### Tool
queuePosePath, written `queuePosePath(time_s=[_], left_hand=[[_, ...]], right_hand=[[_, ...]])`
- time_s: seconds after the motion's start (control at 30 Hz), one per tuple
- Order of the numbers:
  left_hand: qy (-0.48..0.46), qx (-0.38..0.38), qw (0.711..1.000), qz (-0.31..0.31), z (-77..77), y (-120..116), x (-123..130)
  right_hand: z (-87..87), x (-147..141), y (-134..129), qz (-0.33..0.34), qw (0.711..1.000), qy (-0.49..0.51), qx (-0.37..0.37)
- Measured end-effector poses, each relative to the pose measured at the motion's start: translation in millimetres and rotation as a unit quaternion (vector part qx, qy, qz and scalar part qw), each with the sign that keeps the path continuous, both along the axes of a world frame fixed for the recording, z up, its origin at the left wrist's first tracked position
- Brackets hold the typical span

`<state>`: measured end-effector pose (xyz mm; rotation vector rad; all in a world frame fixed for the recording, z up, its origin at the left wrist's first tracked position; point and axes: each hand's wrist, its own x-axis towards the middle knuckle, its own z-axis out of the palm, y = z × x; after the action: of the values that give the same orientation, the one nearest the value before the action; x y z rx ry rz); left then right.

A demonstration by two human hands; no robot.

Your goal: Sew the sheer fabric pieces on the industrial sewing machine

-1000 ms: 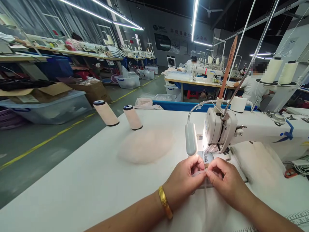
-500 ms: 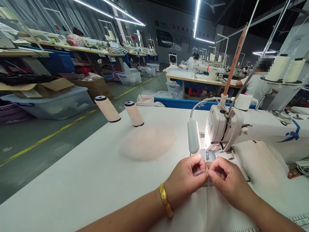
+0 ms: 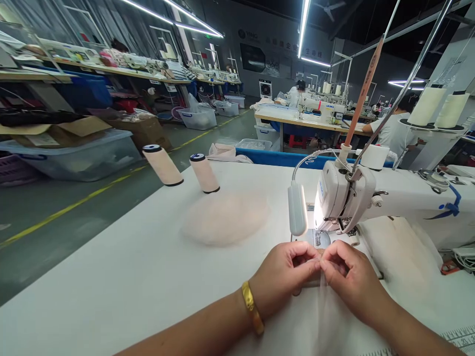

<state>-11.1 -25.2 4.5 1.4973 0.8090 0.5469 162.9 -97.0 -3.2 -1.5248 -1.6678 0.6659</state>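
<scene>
My left hand (image 3: pixel 287 269), with a gold bangle at the wrist, pinches a sheer pale fabric (image 3: pixel 323 309) between thumb and fingers. Fingertip to fingertip with it, my right hand (image 3: pixel 351 272) pinches the same fabric from the other side. The cloth hangs down from the pinch toward me. Both hands are just in front of the presser foot (image 3: pixel 318 238) of a white sewing machine (image 3: pixel 345 193), and the fabric is not under the foot. A grey lamp (image 3: pixel 297 210) lights the needle area.
A thin beige fabric piece (image 3: pixel 226 217) lies on the white table (image 3: pixel 148 277), near two peach thread cones (image 3: pixel 205 174). More sheer fabric (image 3: pixel 403 257) sits under the machine arm. A ruler (image 3: pixel 460 338) is at the lower right. A co-worker (image 3: pixel 391 126) sits beyond the machine.
Both hands keep their pinch at nearly the same spot. The fabric between them has been drawn together, and its hanging part looks narrower. The view has shifted slightly.
</scene>
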Motion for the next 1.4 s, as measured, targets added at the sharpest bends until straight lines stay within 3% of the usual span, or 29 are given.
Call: queuePosePath(time_s=[0.3,0.73,1.0,1.4], left_hand=[[0.005,0.01,1.0,0.008,2.6,0.6,-1.3],[-0.018,0.1,0.994,0.044,-0.5,-5.9,0.7],[0.019,0.073,0.996,0.04,0.2,-4.8,1.6],[-0.041,0.078,0.996,0.033,-1.2,-4.2,1.0]], right_hand=[[2.2,-1.0,0.6,-0.012,1.0,0.019,0.008],[1.9,-1.3,-1.7,-0.001,0.999,-0.018,0.05],[2.4,-1.5,-2.5,0.004,0.995,-0.049,0.082],[6.3,-1.9,-3.3,0.009,0.995,-0.053,0.078]])
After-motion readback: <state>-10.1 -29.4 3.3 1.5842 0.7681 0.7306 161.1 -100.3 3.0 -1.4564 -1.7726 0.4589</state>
